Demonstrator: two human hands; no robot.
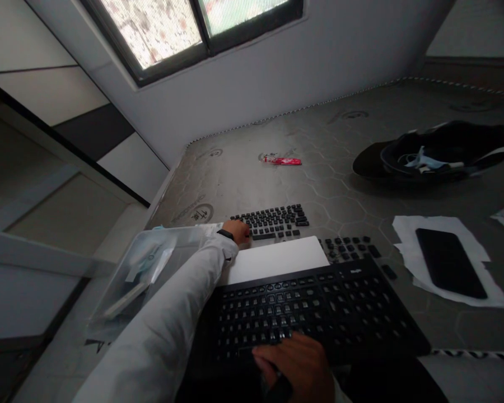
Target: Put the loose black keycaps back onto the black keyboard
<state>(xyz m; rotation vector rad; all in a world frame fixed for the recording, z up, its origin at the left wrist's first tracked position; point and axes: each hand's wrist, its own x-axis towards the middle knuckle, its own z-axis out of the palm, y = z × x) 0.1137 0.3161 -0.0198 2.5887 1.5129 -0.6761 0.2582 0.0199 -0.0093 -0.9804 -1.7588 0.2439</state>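
A black keyboard (319,313) with its keycaps removed lies in front of me on a grey mattress (319,145). My right hand (296,364) rests on its near edge and grips a small dark thing that I cannot make out. My left hand (237,230), in a white sleeve, reaches forward to the left end of the main block of loose black keycaps (273,221). A smaller group of keycaps (350,247) lies to the right. A white sheet (277,258) sits between the keycaps and the keyboard.
A clear plastic bag (147,274) lies at the mattress's left edge. A black phone (449,263) rests on white paper (407,229) at the right. A dark cap with a face mask (437,154) is at the back right. A red wrapper (283,161) lies farther back.
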